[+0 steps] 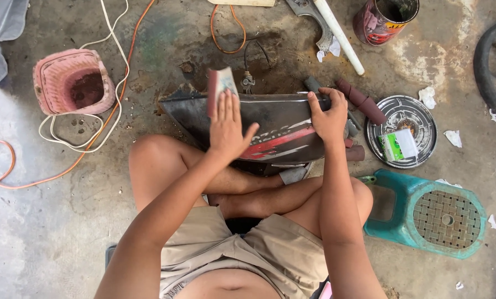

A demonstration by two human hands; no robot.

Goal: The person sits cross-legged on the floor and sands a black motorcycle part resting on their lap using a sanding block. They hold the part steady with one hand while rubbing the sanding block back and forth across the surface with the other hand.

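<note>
Black plastic scooter panel (270, 124): your right hand (330, 117) grips its edge; press the folded sandpaper (219, 86) flat under your open left hand (227, 128).

Stained, patchy concrete floor (48, 232) carried everything in view. On it lay a pink basket (73, 81) beside loops of white cord (65, 135) and orange cable (4, 166) at left, and a rusty tin can (385, 19), a white pipe (339, 36) and a grey metal bracket (309, 11) along the top. At right sat a round metal cover (419, 113) holding a small green-and-white packet (398, 145), an overturned teal plastic stool (425, 213), part of a black tyre (489, 61) and scattered paper scraps (453, 137)
</note>
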